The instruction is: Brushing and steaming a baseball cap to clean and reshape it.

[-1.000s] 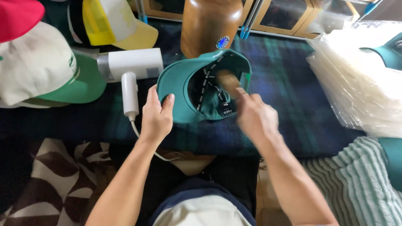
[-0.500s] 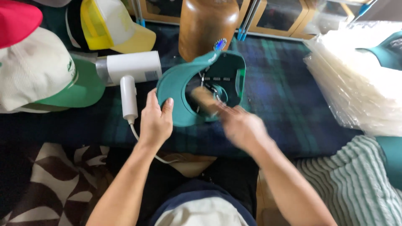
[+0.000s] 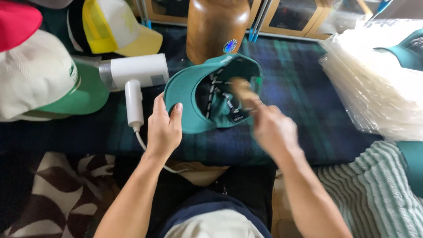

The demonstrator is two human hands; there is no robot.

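fingers (image 3: 164,107) of the left hand (image 3: 163,130) are clamped on the brim of the teal cap (image 3: 187,94), thumb on top near the brim's edge, the rest wrapped over the near rim. the cap sits upside down on the dark plaid blanket (image 3: 299,88), crown opening facing up, brim pointing left toward that holding hand, its long axis running left to right across the view. over on the other side, the right hand (image 3: 273,130) is blurred with motion, its fingers closed around a small tan brush-like tool (image 3: 241,90) whose head pokes into the cap's hollow, right against the inner lining and taped seams. i can't make out the tool's exact form through the blur. so the cap's opening lies just up and left of the right hand, touching the tool, and the right hand is the nearer one to the crown interior while the left only pins the brim. just left of the cap lies a white handheld dryer (image 3: 134,77) with its cord trailing toward the person, a brown wooden jar (image 3: 216,26) stands right behind the cap, a white and green cap (image 3: 44,83) and a yellow cap (image 3: 119,28) sit far left, and a stack of clear plastic bags (image 3: 374,83) is piled at right.
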